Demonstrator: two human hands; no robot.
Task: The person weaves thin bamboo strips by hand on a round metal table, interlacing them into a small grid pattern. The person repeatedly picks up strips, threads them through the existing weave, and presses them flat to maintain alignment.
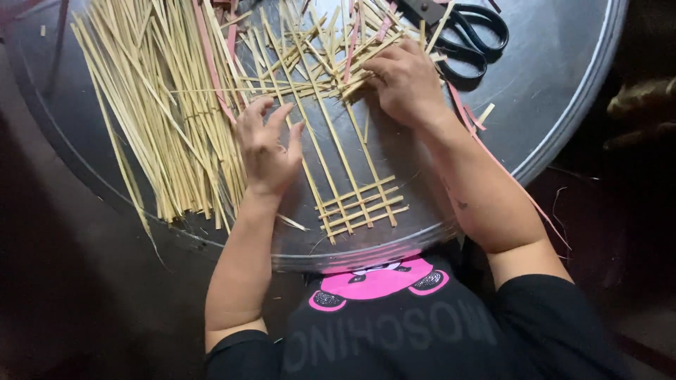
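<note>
A lattice of pale bamboo strips point(355, 200) lies on a round dark metal table point(556, 91), with long strips crossed by short ones near the front edge. My left hand point(266, 148) hovers over the long strips with its fingers spread, touching the weave lightly. Farther back, my right hand point(403, 81) presses down on the crossing strips, fingers curled over them. A few pink strips point(211, 63) run through the pile.
A big loose bundle of bamboo strips point(151, 105) covers the table's left half. Black scissors point(468, 39) lie at the back right, just beyond my right hand. A pink strip point(507, 172) trails off the right edge. Dark floor surrounds the table.
</note>
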